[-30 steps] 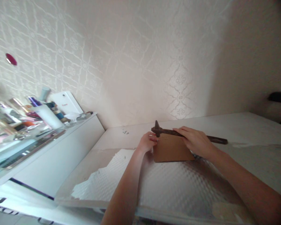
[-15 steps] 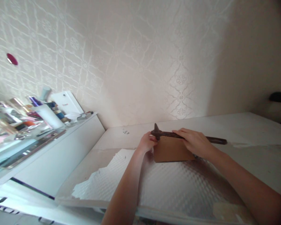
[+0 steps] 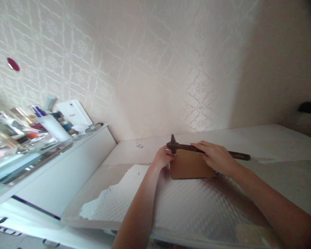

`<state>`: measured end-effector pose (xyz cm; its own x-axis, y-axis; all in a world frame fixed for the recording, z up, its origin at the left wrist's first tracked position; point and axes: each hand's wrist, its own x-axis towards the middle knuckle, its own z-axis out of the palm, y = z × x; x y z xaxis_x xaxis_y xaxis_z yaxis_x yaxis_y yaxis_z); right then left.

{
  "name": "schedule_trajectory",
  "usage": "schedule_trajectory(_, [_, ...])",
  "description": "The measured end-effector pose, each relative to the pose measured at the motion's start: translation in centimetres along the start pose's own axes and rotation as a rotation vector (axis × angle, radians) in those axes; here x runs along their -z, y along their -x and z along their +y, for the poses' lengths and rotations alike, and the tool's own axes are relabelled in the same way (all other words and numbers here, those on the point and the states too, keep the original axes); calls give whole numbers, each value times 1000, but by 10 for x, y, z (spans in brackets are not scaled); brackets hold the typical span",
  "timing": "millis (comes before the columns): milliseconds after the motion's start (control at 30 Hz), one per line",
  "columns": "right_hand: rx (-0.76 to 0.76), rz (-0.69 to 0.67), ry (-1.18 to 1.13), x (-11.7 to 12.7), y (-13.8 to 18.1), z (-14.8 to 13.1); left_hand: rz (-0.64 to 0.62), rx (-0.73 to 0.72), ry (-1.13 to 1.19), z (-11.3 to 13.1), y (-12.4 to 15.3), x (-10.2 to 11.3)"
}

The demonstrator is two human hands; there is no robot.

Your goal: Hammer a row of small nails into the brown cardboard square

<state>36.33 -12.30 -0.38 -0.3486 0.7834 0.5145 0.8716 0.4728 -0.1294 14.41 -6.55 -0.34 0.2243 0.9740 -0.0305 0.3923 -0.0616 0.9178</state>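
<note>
A dark, worn hammer (image 3: 188, 148) lies across the view, its pointed head at the left and its handle end sticking out to the right. My right hand (image 3: 214, 155) is wrapped round the handle. Below the hammer is a brown cardboard piece (image 3: 191, 166) with a group of small holes or dots near its far edge. My left hand (image 3: 163, 157) is at the cardboard's left edge, right beside the hammer head. Its fingertips are pinched together; what is between them is too small to make out.
Bubble wrap (image 3: 119, 193) covers part of the white tabletop (image 3: 248, 141) under the cardboard. Several tiny metal pieces (image 3: 139, 146) lie near the wall. A white cabinet (image 3: 75, 169) crowded with bottles and a white box (image 3: 75, 113) stands at the left. Something black (image 3: 310, 108) juts in at the right.
The hammer head has lifted slightly, its handle end dipping a little. Both hands stay in nearly the same place, and the cardboard has hardly moved.
</note>
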Motion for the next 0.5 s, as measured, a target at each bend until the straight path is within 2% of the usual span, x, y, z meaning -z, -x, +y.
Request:
schedule_trajectory(233, [14, 48, 14, 1, 0, 2, 20, -5, -11, -5, -3, 0])
schedule_trajectory(400, [25, 0, 20, 0, 0, 2, 27, -7, -48, -4, -3, 0])
schedule_trajectory(500, [3, 22, 25, 2, 0, 0, 35, 25, -14, -2, -1, -1])
